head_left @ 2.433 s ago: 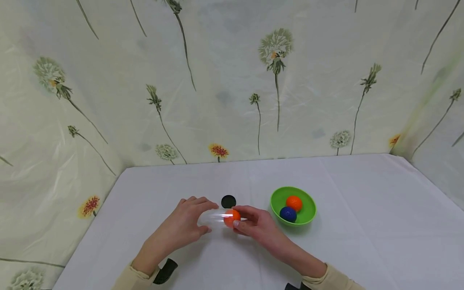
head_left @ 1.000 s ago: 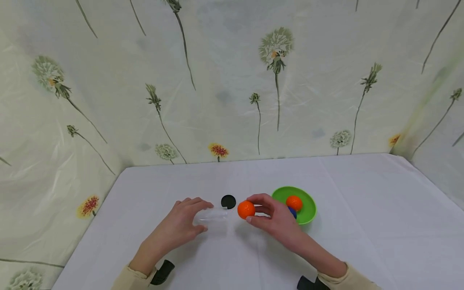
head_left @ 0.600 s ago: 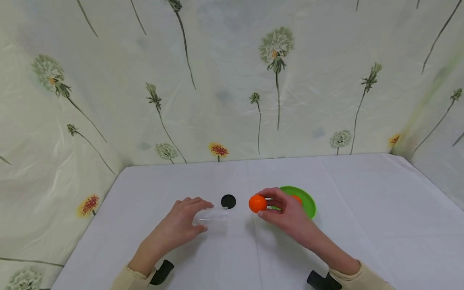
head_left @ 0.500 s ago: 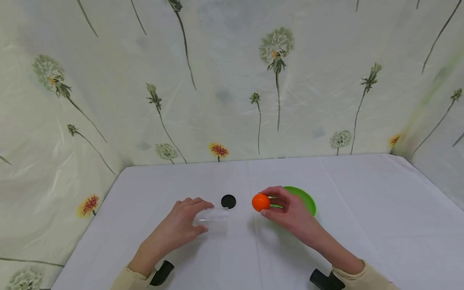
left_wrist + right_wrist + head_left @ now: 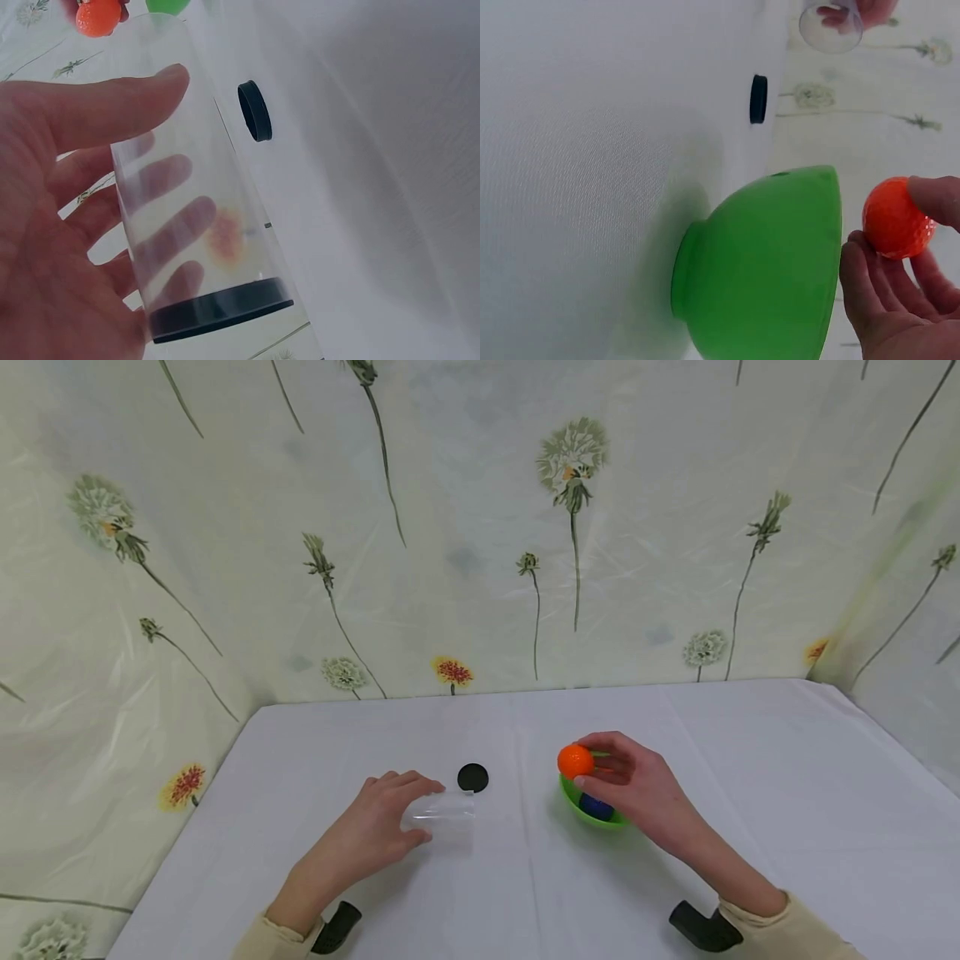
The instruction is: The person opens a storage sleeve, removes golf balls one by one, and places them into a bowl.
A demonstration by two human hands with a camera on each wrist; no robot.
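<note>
My left hand (image 5: 386, 820) grips a clear plastic tube (image 5: 196, 202) lying on its side, its mouth facing right. A black cap (image 5: 221, 309) closes the end near my palm, and no ball shows inside. My right hand (image 5: 637, 781) pinches an orange golf ball (image 5: 575, 762) between thumb and fingers, just above the rim of a green bowl (image 5: 765, 270). In the bowl sits a dark blue ball (image 5: 596, 807), partly visible under the hand. My right hand covers much of the bowl's inside in the head view.
A loose black cap (image 5: 472, 777) lies on the white-covered table (image 5: 360, 735) between tube and bowl. Flower-printed sheeting (image 5: 450, 568) stands behind the table and along both sides.
The right hand has drawn the orange golf ball out of the tube's mouth and carried it rightward to over the bowl. The left hand has shifted slightly left with the tube, then stayed nearly still.
</note>
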